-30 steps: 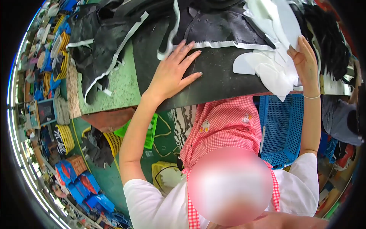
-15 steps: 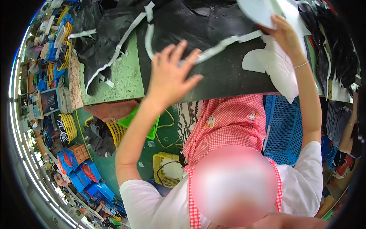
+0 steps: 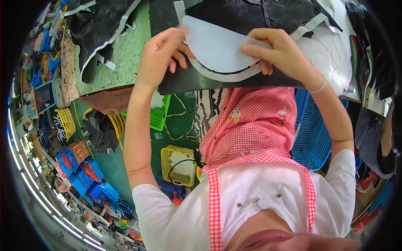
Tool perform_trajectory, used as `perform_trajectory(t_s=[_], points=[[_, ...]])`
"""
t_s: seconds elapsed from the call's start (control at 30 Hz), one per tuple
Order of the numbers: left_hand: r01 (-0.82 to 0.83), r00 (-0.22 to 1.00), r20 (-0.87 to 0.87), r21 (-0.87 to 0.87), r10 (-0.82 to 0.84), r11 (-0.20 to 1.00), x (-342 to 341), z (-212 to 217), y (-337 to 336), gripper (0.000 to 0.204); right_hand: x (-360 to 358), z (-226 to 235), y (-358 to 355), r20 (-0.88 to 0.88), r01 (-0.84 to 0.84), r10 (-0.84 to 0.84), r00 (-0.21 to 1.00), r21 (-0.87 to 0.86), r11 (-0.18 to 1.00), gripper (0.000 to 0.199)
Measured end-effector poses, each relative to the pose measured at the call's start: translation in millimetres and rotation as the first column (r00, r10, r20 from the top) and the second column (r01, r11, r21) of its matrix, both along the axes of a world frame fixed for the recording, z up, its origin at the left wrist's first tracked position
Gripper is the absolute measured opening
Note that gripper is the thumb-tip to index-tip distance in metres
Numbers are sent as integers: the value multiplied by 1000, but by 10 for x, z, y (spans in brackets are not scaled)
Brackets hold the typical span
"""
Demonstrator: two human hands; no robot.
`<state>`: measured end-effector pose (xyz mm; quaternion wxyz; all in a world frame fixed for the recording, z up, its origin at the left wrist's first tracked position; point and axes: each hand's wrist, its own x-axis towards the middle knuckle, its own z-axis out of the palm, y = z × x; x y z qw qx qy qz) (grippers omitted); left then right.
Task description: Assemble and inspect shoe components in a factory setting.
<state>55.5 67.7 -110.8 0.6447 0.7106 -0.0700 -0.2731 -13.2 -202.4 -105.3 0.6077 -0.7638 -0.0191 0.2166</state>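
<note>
A pale, translucent half-round plastic template [image 3: 220, 44] lies over a black leather-like piece [image 3: 234, 14], whose edge carries white tape and a dark zigzag line. The template's straight edge faces away from me and its curve follows the taped curve. My right hand [image 3: 278, 52] grips its right end, thumb on top and fingers partly hidden beneath. At the left corner my left hand [image 3: 161, 56] is bent, its fingertips closed on the template edge and slightly blurred. Under the work is a dark board [image 3: 184, 81].
Another black taped piece [image 3: 98, 31] lies on the green tabletop [image 3: 136, 50] at left. White sheets [image 3: 324, 54] and stacked black pieces [image 3: 379, 54] are at right. Below stand a blue basket [image 3: 312, 129], a yellow basket [image 3: 180, 178] and a green basket [image 3: 159, 117].
My right hand has brought the template from the upper right onto the black piece. My left hand, spread before, has closed at its left corner. The black piece sits nearer in view.
</note>
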Motion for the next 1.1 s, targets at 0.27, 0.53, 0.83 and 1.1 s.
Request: perform_trajectory(t_s=[0.27,0.53,0.83,1.1], points=[[76,987,106,337,-118,939,11,23,-117,22,-22,68,54,-87,0,-16,996,-178,984,24],[-117,706,648,506,-286,855,-236,233,-567,25,-523,-92,251,727,281,333,601,-582,764,29],[180,349,556,750,-754,636,-179,-53,-308,60,-1162,165,-1049,637,353,83,767,-526,774,21],[270,341,815,392,-468,880,-613,227,-1404,27,-1228,-163,-1441,626,503,167,762,-734,457,42]])
